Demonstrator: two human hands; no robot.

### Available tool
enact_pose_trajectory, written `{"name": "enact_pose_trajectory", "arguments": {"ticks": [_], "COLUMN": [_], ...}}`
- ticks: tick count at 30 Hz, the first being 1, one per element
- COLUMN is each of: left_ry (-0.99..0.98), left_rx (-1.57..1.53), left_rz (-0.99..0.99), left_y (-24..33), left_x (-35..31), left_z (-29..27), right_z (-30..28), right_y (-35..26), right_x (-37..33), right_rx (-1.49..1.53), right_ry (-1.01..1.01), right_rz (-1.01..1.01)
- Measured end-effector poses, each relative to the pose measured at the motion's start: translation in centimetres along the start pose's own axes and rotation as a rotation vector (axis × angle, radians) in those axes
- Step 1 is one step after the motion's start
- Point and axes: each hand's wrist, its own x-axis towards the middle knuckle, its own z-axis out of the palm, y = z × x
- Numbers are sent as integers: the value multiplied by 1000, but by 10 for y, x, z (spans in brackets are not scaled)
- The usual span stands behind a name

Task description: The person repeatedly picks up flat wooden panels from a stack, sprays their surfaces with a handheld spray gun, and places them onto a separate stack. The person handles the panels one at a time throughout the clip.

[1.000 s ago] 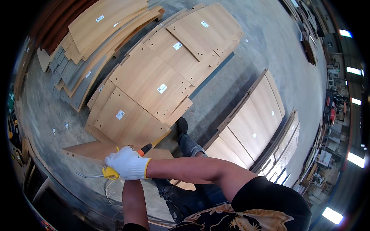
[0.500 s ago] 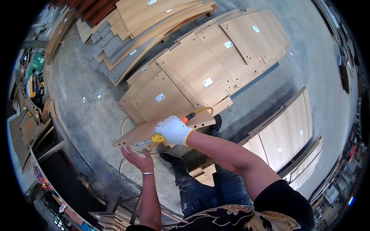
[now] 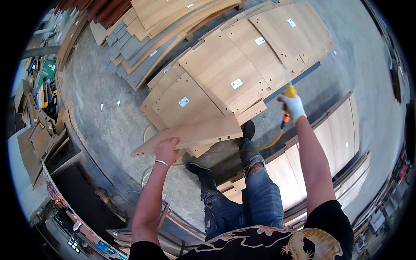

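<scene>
My bare left hand (image 3: 167,150) grips the near edge of a wooden board (image 3: 199,131), its fingers curled over the top. Round drilled holes show along the board's edge. Off to the right, my gloved right hand (image 3: 295,106) is closed around an air blow gun (image 3: 290,91) with a yellow body; its thin nozzle points away from me, blurred. From the gun's orange connector (image 3: 286,118) a yellow air hose (image 3: 272,143) curves down and left beneath the board. The gun is well apart from the board.
Ahead lie stacked wooden panels (image 3: 223,71) with labels and drilled holes. Curved panels (image 3: 162,47) are piled at the far left. More panels (image 3: 331,134) lie to the right. Cardboard scraps (image 3: 39,138) crowd the left side. My shoes (image 3: 248,129) stand close to the board.
My right hand has swung right with the air blow gun, away from the board's left end. My left hand, open beneath that end before, now grips the board's near edge.
</scene>
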Motion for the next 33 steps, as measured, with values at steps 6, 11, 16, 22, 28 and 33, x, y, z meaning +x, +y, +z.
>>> {"name": "enact_pose_trajectory", "arguments": {"ticks": [6,11,16,22,28,33], "left_ry": [29,190,309,322,419,273], "left_rx": [-28,-160,-224,-410,-615,-501], "left_rz": [-176,-458,-646,-741,-704,-725], "left_y": [4,9,12,31,23,13], "left_x": [-27,-58,-60,-23,-5,3], "left_z": [4,-5,-18,-28,8,22], "right_z": [-98,-26,104,86,124,141], "right_y": [113,130,113,78,45,38], "right_x": [-14,-51,-135,-72,-113,-115], "right_rx": [-171,-822,-1333,-664,-953,-1026], "right_ry": [65,-377,-876,-124,-420,-572], "right_rz": [382,328,-316,189,-274,-302]}}
